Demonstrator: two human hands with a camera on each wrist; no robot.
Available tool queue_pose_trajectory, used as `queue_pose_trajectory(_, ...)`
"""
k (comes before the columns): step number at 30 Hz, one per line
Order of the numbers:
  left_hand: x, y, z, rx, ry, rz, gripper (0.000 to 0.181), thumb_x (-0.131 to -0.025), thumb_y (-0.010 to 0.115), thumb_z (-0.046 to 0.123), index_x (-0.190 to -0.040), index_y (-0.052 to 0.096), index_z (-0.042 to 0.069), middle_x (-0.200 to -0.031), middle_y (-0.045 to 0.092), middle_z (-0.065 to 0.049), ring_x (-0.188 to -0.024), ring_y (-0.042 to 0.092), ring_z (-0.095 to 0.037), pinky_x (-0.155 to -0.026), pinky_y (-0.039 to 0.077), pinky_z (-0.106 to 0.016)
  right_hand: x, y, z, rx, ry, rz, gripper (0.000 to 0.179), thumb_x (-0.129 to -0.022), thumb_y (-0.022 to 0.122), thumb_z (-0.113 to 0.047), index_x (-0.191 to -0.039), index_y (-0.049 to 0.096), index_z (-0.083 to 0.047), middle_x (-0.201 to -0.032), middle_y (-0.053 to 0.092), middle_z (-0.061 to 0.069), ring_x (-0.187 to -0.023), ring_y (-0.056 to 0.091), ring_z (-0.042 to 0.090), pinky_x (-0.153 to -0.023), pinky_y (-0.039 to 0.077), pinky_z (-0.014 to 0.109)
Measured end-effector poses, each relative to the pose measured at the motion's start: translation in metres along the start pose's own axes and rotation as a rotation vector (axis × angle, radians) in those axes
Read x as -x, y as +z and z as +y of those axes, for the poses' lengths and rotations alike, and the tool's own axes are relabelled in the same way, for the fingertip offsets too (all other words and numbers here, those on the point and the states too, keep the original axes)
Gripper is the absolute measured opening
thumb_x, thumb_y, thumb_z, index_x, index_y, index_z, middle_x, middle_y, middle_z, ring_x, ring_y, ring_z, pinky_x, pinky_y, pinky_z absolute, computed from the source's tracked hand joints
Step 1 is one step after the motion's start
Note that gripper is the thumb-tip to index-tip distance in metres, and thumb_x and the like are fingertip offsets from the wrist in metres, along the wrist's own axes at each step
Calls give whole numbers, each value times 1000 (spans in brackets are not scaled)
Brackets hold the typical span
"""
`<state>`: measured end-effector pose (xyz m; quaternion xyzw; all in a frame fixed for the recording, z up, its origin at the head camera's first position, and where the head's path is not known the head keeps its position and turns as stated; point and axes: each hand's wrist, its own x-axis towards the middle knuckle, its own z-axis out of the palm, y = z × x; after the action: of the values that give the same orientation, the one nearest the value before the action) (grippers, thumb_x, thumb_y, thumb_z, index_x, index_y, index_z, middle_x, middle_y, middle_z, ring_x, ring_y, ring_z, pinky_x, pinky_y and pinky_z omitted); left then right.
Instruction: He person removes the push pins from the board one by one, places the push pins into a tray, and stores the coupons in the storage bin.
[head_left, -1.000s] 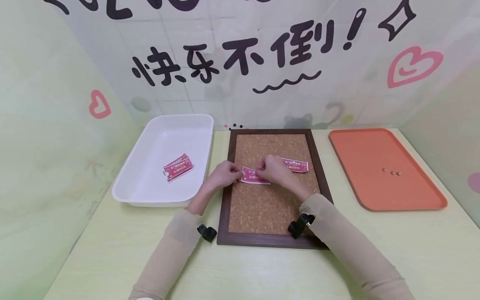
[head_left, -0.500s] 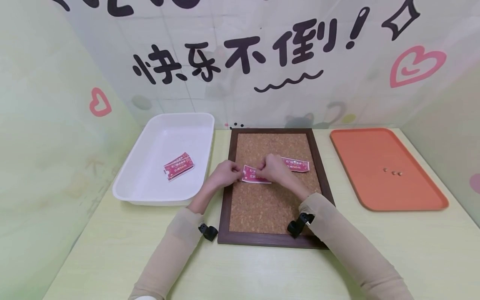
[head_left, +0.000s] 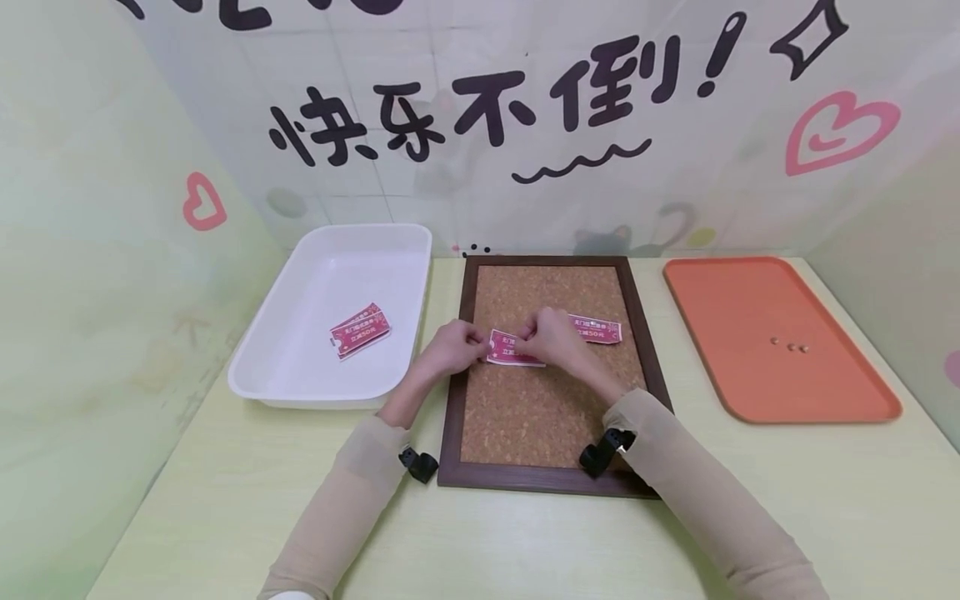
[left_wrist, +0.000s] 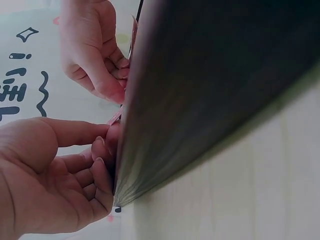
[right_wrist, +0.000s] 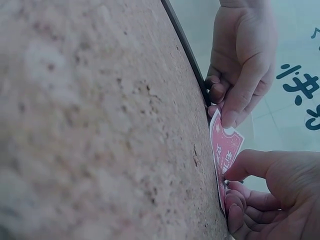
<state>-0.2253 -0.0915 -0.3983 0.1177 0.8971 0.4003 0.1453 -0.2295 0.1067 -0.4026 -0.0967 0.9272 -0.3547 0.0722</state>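
Note:
Both hands are at a red-and-white paper coupon [head_left: 504, 352] on a framed cork board [head_left: 517, 425]. My left hand [head_left: 454, 347] pinches the coupon's left end, its thumb on the notched edge. My right hand [head_left: 557, 340] is at the other end, thumb tip on the printed face and fingers curled in below it. In the right wrist view one corner of the coupon [right_wrist: 225, 142] stands up off the cork. A tiny dark thing shows by the right thumb; I cannot tell what it is. Another coupon [head_left: 602, 330], with a small shiny spot on its upper edge, lies to the right.
To the left stands a white basin [head_left: 258, 367] with a few overlapping coupons [head_left: 360, 332] in it. An orange tray [head_left: 757, 308] lies on the right, bearing three small round metallic pieces [head_left: 792, 347]. A printed backdrop [head_left: 450, 192] rises behind the table.
The head view has shifted slightly. Both hands stay at the same coupon, and the right fingers cover a little more of its printing than one second ago.

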Motion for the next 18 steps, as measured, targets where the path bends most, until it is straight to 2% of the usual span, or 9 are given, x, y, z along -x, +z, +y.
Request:
queue_pose_trajectory(7,-1,2,-1,12,8,11,14,-96,64,9,-88,72,0,-75,65,-5,-63,53,-10,-55,39,-20,3,-3,2,-18,-2,2,13,-87,77,-14,-85,72,-2,-77,68,7,-62,56,13,-53,43,23)
queue_pose_trajectory(14,0,0,-2,19,-2,13,14,-96,64,9,-94,74,-1,-79,67,-6,-66,55,-11,-56,41,-21,4,-10,5,-74,26,-45,15,-89,74,-16,-92,72,-2,-81,69,7,-63,56,14,-55,43,25)
queue_pose_trajectory(18,2,-2,-4,32,3,25,15,-96,64,9,-98,73,-3,-83,68,-7,-68,57,-12,-59,43,-22,7,-13,11,-69,-3,-46,13,-89,73,-14,-92,72,-2,-82,68,7,-68,58,16,-59,46,26)
